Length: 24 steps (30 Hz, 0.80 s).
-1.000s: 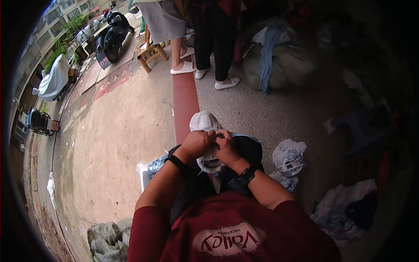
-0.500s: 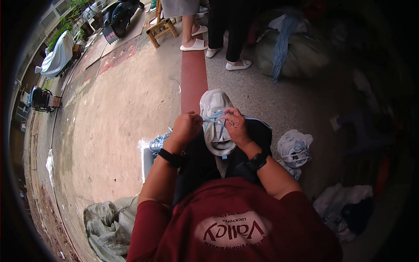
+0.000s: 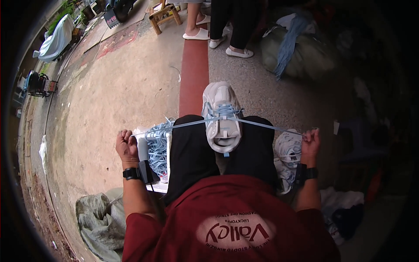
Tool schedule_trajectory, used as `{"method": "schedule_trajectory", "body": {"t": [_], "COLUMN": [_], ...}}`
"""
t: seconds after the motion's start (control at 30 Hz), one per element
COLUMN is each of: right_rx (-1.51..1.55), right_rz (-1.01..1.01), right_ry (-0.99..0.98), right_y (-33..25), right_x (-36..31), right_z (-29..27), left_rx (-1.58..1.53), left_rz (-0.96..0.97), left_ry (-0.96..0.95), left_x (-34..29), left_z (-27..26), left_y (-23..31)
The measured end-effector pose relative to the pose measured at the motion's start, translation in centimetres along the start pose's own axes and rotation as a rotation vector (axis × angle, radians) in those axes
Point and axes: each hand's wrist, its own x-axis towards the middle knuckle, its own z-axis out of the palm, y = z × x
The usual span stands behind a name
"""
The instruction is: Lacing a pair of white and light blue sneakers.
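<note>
A white sneaker (image 3: 221, 98) rests between my knees, its toe pointing away from me and its opening toward me. Light blue shoelace (image 3: 187, 123) crosses its tongue, and the two loose ends stretch out nearly taut to either side. Out at the left, my left hand (image 3: 127, 146) is closed on one end. My right hand (image 3: 310, 143) grips the other end, far out to the right, level with the shoe's opening. Neither hand touches the sneaker.
Beside my left leg, a white box (image 3: 169, 153) holds a tangle of blue laces (image 3: 156, 148). A bundle of white shoes and laces (image 3: 286, 153) lies by my right knee. Ahead are two standing people, a bamboo stool (image 3: 164, 16) and a greenish sack (image 3: 301, 54).
My hands have moved from close together over the sneaker to wide apart, drawing the lace ends out sideways. The box of laces now shows more fully.
</note>
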Motion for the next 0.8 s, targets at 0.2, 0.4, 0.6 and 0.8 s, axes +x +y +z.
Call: {"method": "schedule_trajectory", "body": {"t": [0.2, 0.4, 0.6, 0.8], "right_rx": [-0.911, -1.207, -0.751, -0.643], "right_rz": [0.163, -0.016, 0.337, 0.395], "right_ry": [0.094, -0.35, -0.302, -0.214], "right_y": [-0.4, 8.2, 15.0, 16.0], "right_x": [0.5, 1.0, 0.7, 0.6], "right_z": [-2.9, 12.7, 17.4, 18.0], "left_rx": [0.861, 1.564, 1.333, 1.081], "left_rz": [0.073, 0.236, -0.107, -0.274], "left_ry": [0.36, -0.415, -0.56, -0.541], "left_x": [-0.9, -3.0, -2.9, -3.1], "left_z": [-5.3, 7.4, 11.7, 12.2], "left_y": [3.0, -10.7, -17.9, -19.5]}}
